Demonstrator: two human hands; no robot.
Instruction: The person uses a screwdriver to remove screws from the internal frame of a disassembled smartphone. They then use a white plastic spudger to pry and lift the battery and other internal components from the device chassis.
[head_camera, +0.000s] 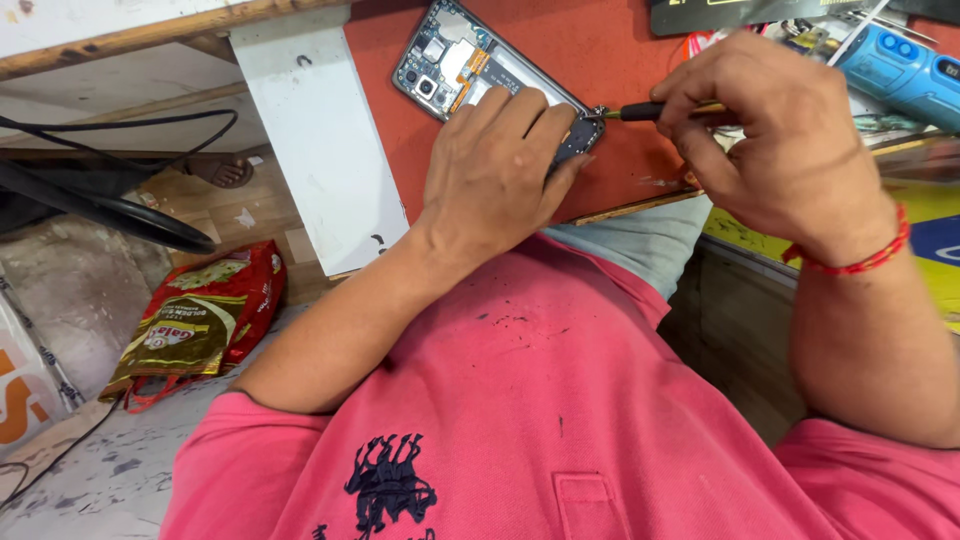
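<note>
The left hand (497, 165) lies flat, palm down, on an opened smartphone with its back cover off and grey circuit boards and an orange ribbon cable showing (455, 62). The fingers spread over the phone's near half and pin it to the red-orange bench (600, 45); nothing is gripped, the hand just presses. The phone sits at a slant near the bench's edge, its camera end pointing away from the person, its other end hidden under the fingers.

The right hand (775, 135) is curled tight around a thin screwdriver with a black shaft and a yellowish handle (655, 110). The tool runs almost level, and its tip meets the phone's corner just beside the left hand's fingertips. A red thread bracelet (860, 262) circles the right wrist.

Beyond the right hand lies a blue cylindrical power tool (900, 65), well apart from the phone, with a clutter of small parts near it that is too blurred to tell. A white bench leg (320, 150) drops to the floor, where a red and gold foil bag (195, 320) lies near a black cable (100, 205). The person wears a pink polo shirt with a dark emblem (530, 400), which fills the lower part of the view.
</note>
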